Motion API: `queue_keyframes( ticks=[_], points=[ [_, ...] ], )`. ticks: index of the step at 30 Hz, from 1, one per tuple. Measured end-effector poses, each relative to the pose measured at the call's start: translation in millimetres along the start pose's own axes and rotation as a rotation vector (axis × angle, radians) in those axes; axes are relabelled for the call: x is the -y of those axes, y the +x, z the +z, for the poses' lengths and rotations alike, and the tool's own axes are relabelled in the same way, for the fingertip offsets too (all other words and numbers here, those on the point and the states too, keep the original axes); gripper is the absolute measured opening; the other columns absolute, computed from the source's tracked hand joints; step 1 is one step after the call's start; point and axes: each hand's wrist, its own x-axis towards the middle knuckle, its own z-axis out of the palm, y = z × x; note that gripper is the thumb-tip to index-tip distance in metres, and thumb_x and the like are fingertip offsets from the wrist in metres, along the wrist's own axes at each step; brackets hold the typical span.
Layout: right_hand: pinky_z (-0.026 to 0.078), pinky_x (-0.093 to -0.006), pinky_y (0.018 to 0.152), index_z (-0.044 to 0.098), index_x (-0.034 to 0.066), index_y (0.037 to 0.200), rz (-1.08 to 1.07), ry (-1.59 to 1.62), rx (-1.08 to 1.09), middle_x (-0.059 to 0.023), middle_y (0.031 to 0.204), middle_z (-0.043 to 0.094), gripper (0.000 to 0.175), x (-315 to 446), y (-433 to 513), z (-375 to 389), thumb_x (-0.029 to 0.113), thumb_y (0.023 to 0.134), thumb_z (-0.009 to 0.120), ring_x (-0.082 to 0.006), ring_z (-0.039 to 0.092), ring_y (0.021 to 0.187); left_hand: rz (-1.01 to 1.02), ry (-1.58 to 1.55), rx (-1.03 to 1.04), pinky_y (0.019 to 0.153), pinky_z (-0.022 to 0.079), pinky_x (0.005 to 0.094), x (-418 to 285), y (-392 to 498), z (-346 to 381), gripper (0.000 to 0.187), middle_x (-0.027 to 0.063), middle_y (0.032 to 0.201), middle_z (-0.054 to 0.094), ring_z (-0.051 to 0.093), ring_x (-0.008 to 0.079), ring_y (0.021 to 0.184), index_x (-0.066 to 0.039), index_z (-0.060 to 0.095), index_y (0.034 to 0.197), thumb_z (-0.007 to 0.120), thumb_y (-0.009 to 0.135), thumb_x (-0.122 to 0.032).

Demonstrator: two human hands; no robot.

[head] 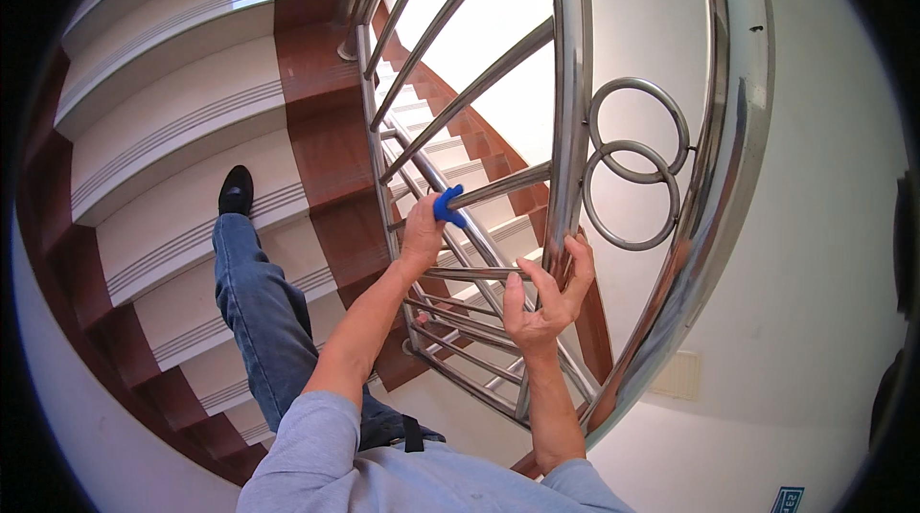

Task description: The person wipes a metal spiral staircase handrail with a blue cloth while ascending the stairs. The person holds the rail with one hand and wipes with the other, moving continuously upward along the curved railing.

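Note:
My left hand (422,229) grips a blue cloth (450,207), which is wrapped around a metal baluster (504,184) of the stair railing. To its right, my right hand (545,304) has its fingers spread and curved. Its fingertips are beside the railing's lengthwise steel tube (571,82) and a second baluster (474,274); whether they touch either one I cannot tell. Nothing shows inside the right hand. Part of the blue cloth is hidden behind the left hand's fingers.
Pale stair treads (208,161) with reddish-brown borders (316,118) run along the left, where a black shoe (236,190) rests. Two interlocked metal rings (632,146) join the tube to the polished handrail (715,82). A lower flight (460,154) shows between the bars. A white wall (798,240) stands at right.

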Motion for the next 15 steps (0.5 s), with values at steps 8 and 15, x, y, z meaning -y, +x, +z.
queue_keyframes(
  ticks=[8,15],
  points=[
    [0.044,-0.0546,0.119,0.081,0.0044,0.101,-0.001,0.033,-0.007,-0.0256,0.151,0.046,0.021,1,1,2,0.005,0.081,0.077,-0.0502,0.043,0.146,-0.420,-0.268,-0.063,0.094,0.055,0.0439,-7,-12,-35,0.031,0.0247,0.115,0.072,0.072,0.0422,0.108,-0.001,0.062,0.136,0.062,0.106,-0.010],
    [0.048,-0.0505,0.112,0.081,0.0049,0.102,-0.031,0.044,-0.018,-0.0244,0.149,0.048,0.023,8,11,-2,0.006,0.079,0.080,-0.0472,0.047,0.142,-0.057,-0.563,-0.359,0.102,0.052,0.0342,-105,100,-64,0.041,0.0133,0.126,0.067,0.065,0.0211,0.114,0.001,0.049,0.152,0.053,0.111,-0.002]
  ],
)
